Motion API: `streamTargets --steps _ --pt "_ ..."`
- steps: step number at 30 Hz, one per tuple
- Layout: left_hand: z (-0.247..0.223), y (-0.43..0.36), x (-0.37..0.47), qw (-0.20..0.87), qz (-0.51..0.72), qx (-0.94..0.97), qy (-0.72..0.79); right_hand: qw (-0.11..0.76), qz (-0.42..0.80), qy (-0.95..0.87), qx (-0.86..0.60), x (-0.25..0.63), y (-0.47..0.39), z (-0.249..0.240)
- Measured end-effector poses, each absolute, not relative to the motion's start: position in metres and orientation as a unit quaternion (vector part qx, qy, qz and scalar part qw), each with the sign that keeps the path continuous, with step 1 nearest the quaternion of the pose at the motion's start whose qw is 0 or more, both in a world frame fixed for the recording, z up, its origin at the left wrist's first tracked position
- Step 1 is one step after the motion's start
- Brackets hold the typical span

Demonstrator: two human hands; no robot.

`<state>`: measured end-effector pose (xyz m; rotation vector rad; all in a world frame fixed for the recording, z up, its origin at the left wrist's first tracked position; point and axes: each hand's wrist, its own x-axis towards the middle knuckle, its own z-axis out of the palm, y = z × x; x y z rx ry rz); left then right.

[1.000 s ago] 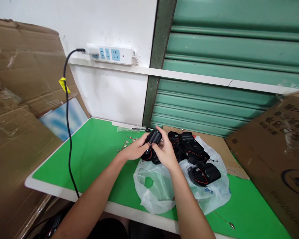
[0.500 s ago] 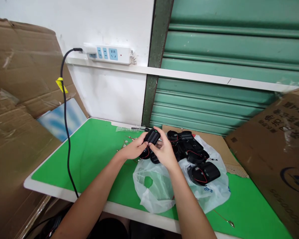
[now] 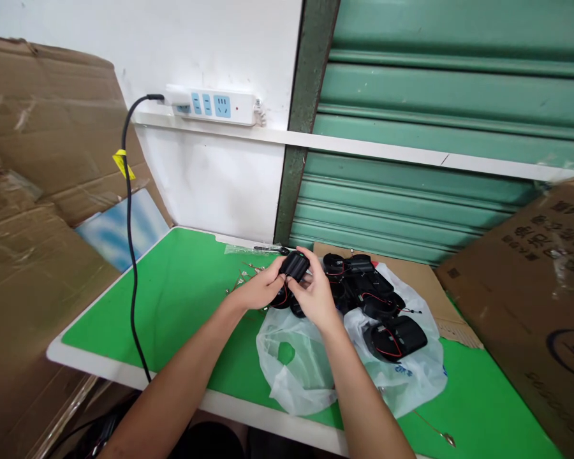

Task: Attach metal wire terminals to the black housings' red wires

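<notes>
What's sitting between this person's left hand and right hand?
A black casing, gripped from both sides by the left hand and the right hand. The head view shows it.

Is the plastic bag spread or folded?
Spread, though wrinkled: the bag lies broad across the green tabletop, with black units on it.

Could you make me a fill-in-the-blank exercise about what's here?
1. The left hand and right hand hold a casing coloured ____.
2. The translucent plastic bag lies on a tabletop coloured ____.
3. The tag on the black cable is coloured ____.
4. In the picture, the power strip is ____ of the roller shutter.

Missing words: black; green; yellow; left
</notes>
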<state>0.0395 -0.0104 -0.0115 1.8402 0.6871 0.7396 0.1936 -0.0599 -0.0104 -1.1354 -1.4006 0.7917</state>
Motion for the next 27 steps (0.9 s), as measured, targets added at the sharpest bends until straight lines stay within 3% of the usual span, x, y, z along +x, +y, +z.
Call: streamTargets --steps 4,8,13,21,27 --pt "-0.01 -0.011 0.04 0.53 0.305 0.736 0.289 0.557 0.342 -0.584 -0.482 0.191 -0.061 -0.008" --pt "-0.004 -0.001 0.034 0.646 0.366 0.585 0.328 0.58 0.334 -0.566 -0.482 0.187 -0.06 -0.005" --pt "0.008 0.02 0.008 0.743 0.472 0.346 0.325 0.602 0.216 -0.552 -0.535 0.18 -0.06 -0.007" --pt "0.007 0.031 -0.004 0.735 0.533 0.256 0.333 0.359 0.158 -0.772 -0.5 0.16 -0.07 -0.018" --pt "0.005 0.035 -0.007 0.695 0.59 0.273 0.309 0.241 0.156 -0.824 -0.489 0.144 -0.077 -0.023"
